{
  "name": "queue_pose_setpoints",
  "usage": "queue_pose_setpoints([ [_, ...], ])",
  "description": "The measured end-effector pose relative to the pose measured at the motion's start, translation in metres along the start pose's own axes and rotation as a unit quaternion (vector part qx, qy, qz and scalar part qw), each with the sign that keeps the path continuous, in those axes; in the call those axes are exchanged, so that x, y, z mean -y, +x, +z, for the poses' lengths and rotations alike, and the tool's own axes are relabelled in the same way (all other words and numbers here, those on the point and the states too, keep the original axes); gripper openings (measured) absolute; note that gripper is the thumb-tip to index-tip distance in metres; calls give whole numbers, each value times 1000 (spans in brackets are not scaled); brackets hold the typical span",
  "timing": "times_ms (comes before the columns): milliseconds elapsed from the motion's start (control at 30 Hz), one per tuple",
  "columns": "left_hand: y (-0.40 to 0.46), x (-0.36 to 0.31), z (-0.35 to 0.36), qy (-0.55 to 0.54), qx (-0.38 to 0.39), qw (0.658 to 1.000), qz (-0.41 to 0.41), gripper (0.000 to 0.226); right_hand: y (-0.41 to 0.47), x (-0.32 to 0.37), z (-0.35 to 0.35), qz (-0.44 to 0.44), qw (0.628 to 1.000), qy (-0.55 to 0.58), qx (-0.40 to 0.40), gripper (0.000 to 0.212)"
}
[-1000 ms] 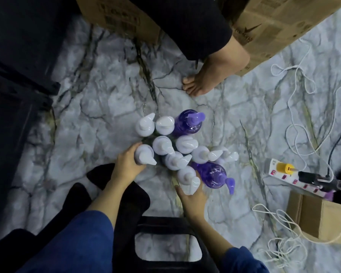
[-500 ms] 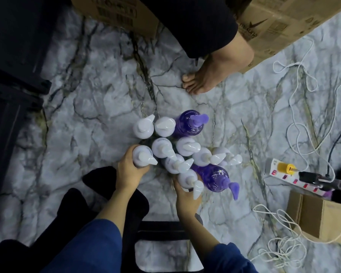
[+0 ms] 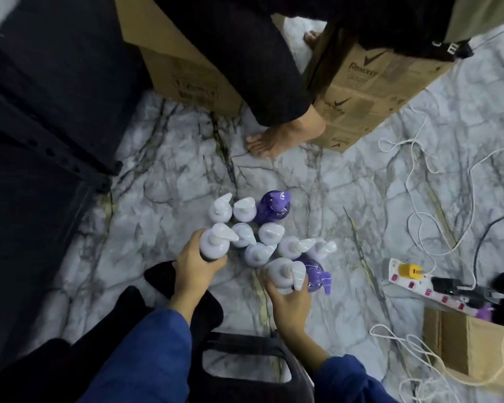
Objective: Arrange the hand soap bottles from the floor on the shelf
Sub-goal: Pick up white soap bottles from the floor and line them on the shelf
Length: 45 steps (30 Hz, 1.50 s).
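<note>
Several white pump bottles (image 3: 255,235) and two purple ones (image 3: 272,206) stand clustered on the marble floor (image 3: 169,181). My left hand (image 3: 197,264) grips the white bottle (image 3: 216,242) at the cluster's left edge, fingers curled round its body. At the near edge, my right hand (image 3: 290,305) grips another white bottle (image 3: 284,274) from below, next to the nearer purple bottle (image 3: 314,273). Both held bottles look raised a little above their neighbours. A dark shelf unit (image 3: 41,112) fills the left side.
Another person's bare foot (image 3: 277,138) stands just beyond the bottles, between cardboard boxes (image 3: 370,91). A power strip (image 3: 413,279) with tangled white cables (image 3: 419,175) lies at the right by an open box (image 3: 472,347). A black stool (image 3: 245,344) is under me.
Both hands have closed tighter round their bottles and lifted them slightly. The view has tilted up, showing more of the boxes and the shelf unit.
</note>
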<state>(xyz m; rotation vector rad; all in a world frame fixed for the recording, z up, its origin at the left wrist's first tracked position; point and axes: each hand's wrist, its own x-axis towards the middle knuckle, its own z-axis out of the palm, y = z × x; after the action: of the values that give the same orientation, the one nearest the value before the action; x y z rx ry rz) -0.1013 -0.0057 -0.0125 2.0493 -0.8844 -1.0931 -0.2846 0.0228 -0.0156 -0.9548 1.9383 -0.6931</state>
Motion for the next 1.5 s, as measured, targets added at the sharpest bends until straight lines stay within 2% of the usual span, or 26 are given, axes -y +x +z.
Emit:
queue_pose_setpoints([
  [133, -10, -39, -22, -22, -20, 997, 68, 52, -16, 35, -21, -84, 994, 67, 1, 57],
  [233, -21, -76, -42, -25, -28, 992, 123, 54, -24, 63, -29, -132, 984, 120, 23, 56],
  [400, -47, -134, -78, -105, -84, 978, 162, 54, -42, 128, -35, -213, 954, 206, 50, 63],
  [500, -63, -162, -103, -149, -123, 960, 201, 63, -55, 174, -33, -274, 930, 236, 66, 59],
  [633, -90, -203, -144, -217, -181, 924, 256, 60, -83, 236, -31, -337, 893, 280, 101, 70],
  [800, -116, -236, -205, -264, -258, 877, 309, 62, -130, 305, -19, -416, 843, 311, 140, 66],
  [1133, -175, -280, -340, -199, -405, 795, 405, 63, -238, 422, 21, -466, 748, 400, 251, 57],
  [1500, -260, -275, -490, -120, -585, 685, 417, 63, -392, 514, 65, -528, 639, 420, 370, 56],
])
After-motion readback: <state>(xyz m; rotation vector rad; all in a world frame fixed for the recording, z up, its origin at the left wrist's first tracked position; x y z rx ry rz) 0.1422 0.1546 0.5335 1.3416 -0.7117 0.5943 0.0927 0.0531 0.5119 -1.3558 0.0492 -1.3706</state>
